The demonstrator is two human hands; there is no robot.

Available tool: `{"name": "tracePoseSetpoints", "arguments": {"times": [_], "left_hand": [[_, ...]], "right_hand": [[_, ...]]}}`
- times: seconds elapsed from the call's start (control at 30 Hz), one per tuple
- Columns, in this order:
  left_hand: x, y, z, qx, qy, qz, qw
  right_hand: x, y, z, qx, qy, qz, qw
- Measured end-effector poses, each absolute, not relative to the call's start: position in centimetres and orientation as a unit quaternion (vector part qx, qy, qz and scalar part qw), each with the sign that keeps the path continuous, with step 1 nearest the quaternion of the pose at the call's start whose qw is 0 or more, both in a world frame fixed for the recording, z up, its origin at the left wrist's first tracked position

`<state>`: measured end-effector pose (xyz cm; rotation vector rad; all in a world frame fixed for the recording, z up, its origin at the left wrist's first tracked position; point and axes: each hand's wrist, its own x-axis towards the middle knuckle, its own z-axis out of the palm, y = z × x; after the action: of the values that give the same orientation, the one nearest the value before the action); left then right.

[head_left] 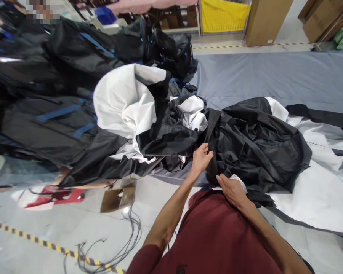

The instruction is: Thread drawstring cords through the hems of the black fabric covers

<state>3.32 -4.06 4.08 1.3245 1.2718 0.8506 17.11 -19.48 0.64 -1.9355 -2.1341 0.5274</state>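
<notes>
Gripping black fabric [254,140], both hands

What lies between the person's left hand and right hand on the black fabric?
In the head view, only a short fold of the black fabric runs between the left hand and the right hand; both pinch its edge.

fabric heap [246,140] on table [274,76] — bag pile [45,95] left of it
</notes>
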Motion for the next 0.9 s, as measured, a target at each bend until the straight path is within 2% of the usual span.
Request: {"name": "tracePoseSetpoints", "arguments": {"times": [0.17,0.33,0.73,0.9], "left_hand": [[3.8,-4.8,2.9,0.488,0.521,0.388,0.584],[3.9,-5.5,1.8,0.417,0.481,0.401,0.659],[4.3,-6.4,2.8,0.384,0.474,0.449,0.652],[1.5,-4.5,3.1,0.322,0.483,0.484,0.654]], "right_hand": [[17.0,-19.0,0.5,-0.661,-0.714,0.199,0.118],[16.6,-18.0,0.9,-0.682,-0.701,0.189,0.089],[15.6,-12.8,3.6,-0.686,-0.710,0.157,0.022],[16.7,-17.4,3.4,-0.638,-0.764,0.049,0.086]]}}
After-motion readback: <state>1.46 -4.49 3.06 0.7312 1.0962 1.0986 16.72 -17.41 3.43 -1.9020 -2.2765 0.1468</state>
